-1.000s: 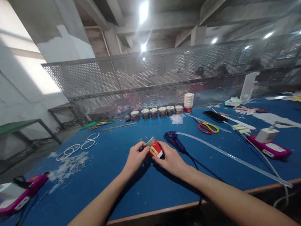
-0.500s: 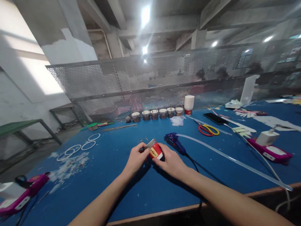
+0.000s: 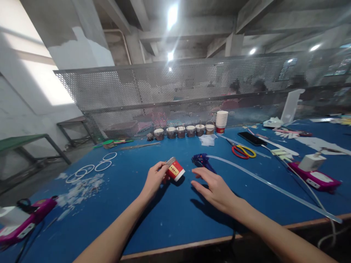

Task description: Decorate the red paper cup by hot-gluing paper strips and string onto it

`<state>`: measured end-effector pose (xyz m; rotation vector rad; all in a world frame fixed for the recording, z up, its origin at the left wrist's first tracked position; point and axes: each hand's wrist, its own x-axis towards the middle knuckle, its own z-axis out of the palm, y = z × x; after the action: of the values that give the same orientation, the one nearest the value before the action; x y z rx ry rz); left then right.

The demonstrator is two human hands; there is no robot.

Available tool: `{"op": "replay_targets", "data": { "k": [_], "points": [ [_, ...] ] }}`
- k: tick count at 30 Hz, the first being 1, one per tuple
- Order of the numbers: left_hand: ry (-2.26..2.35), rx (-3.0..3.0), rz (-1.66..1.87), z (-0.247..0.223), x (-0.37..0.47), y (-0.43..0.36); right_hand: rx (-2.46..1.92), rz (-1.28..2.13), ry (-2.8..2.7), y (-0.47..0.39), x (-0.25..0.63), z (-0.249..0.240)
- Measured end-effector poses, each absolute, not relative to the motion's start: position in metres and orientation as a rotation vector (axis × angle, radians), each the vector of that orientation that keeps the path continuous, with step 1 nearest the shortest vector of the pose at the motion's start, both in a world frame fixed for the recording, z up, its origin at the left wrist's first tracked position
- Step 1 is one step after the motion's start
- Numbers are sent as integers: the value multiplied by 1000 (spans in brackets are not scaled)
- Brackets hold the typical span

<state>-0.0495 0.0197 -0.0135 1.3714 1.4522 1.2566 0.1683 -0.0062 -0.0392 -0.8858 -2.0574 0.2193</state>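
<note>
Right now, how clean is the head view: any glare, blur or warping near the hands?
Head view: ceiling lamps flare with streaks; wide-angle bending curves the mesh fence and table edge; left hand, red cup and right hand look fairly sharp, casting dark shadows on the blue top.

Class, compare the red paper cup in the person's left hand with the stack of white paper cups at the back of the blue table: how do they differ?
The red paper cup is single, tilted, gripped by the left hand; the stack of white paper cups holds many nested cups, upright, untouched. The held cup sits near; the stack stands far back by the mesh. Both are paper cups.
</note>
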Motion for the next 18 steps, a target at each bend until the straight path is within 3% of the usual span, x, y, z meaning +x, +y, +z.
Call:
{"op": "replay_targets", "data": {
  "k": [4, 9, 18],
  "points": [
    [1411, 1398, 1252, -19, -49, 22, -1167, 109, -2052, -5, 202, -41],
    [1390, 1450, 1225, -21, -47, 21, -1614, 281, -1926, 24, 222, -38],
    [1443, 1521, 1226, -17, -45, 15, -1530, 630, -1872, 69, 189, -41]
  ]
}}
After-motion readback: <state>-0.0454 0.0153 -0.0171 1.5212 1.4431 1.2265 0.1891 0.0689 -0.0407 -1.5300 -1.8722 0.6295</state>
